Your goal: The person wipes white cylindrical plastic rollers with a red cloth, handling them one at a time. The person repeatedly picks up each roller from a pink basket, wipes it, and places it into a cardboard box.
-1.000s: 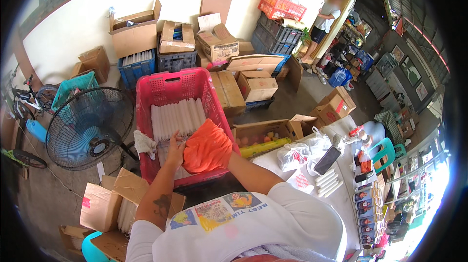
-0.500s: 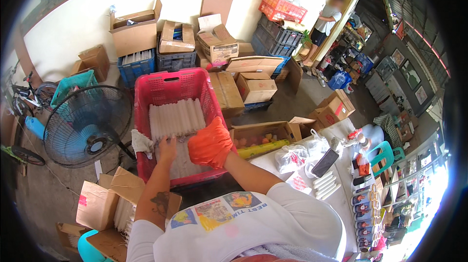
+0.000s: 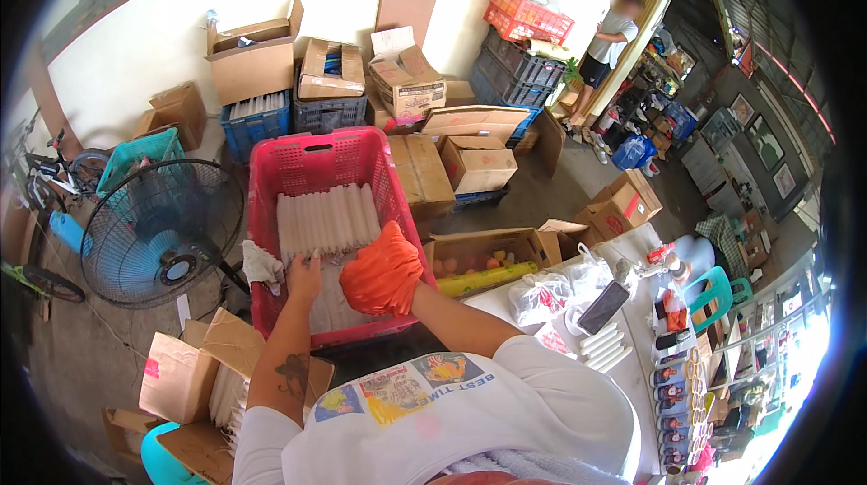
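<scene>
Several white candles (image 3: 327, 217) lie side by side in a row inside a red plastic crate (image 3: 319, 160) in front of me. More pale candles (image 3: 330, 309) lie in the crate's near part, below that row. My left hand (image 3: 303, 275) reaches over the crate's left side, its fingers stretched out against the near ends of the row. An orange cloth (image 3: 386, 270) covers my right hand (image 3: 417, 297) and hides its fingers. It is bunched around the hand, low over the candles at the crate's right side.
A standing fan (image 3: 167, 237) and an open carton (image 3: 185, 377) are on my left. A whitish rag (image 3: 263, 266) hangs on the crate's rim. To the right, a table holds a phone (image 3: 603, 306), white candles (image 3: 605, 347) and decorated jars (image 3: 670, 413). A person (image 3: 607, 42) stands far back.
The cloth-covered right hand has shifted slightly left and down. My left hand has moved a little left, staying at the candle ends. The view has shifted slightly.
</scene>
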The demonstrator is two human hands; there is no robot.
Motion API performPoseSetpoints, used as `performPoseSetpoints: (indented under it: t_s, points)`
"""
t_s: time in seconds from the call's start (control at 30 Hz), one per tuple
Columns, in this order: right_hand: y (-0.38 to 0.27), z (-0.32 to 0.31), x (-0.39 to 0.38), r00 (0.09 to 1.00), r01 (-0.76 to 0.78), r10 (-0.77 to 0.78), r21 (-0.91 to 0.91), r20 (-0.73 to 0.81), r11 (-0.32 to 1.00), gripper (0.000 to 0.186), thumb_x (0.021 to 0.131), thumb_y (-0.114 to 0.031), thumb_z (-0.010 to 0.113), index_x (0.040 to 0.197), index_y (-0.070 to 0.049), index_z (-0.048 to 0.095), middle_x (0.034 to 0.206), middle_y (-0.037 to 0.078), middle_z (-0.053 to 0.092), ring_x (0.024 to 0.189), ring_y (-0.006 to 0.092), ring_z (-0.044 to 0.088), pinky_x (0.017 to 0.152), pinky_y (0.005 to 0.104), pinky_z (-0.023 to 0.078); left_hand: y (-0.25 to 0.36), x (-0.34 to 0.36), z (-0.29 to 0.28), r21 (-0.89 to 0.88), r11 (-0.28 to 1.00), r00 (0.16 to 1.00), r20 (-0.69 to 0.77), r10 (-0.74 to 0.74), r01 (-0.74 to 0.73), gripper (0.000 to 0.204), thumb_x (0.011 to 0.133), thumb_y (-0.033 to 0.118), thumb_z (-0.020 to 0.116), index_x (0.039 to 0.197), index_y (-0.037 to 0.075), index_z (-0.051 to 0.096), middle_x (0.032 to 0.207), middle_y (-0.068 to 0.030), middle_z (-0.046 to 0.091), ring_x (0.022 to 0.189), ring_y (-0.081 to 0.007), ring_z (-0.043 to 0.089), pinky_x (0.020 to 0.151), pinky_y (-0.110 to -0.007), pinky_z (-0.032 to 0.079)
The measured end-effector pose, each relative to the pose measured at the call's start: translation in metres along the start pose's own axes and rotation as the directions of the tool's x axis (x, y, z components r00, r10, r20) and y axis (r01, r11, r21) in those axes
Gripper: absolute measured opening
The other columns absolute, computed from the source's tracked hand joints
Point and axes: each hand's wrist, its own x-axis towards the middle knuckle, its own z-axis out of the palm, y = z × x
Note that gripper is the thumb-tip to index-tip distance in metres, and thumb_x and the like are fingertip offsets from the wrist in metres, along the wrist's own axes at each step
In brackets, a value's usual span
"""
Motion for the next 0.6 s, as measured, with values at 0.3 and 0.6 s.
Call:
performPoseSetpoints:
  t_s: [0.3,0.6]
  points:
    - [-0.055,0.033,0.015,0.925,0.089,0.357,0.837,0.133,-0.54,0.04,0.088,-0.048,0.036,0.084,-0.014,0.056,0.084,0.004,0.059,0.086,0.0224,0.052,0.077,0.0354,0.04,0.02,-0.014,-0.011,0.044,0.998,0.998,0.036,-0.054,0.053,0.07,0.088,0.055,0.054,0.131,0.001,0.045,0.122,-0.0226,0.056,0.115,-0.0339,0.054,0.097,-0.042,0.041]
    - [-0.034,0.013,0.0,0.949,0.044,0.015,-0.088,0.314,-0.995,0.039,0.09,-0.047,0.037,0.09,-0.013,0.056,0.088,0.004,0.057,0.087,0.0208,0.051,0.079,0.0344,0.039,0.024,-0.016,-0.014,-0.001,0.998,0.996,0.059,-0.062,0.062,0.067,0.09,0.053,0.053,0.131,0.001,0.045,0.124,-0.0222,0.055,0.116,-0.0337,0.053,0.098,-0.041,0.04]
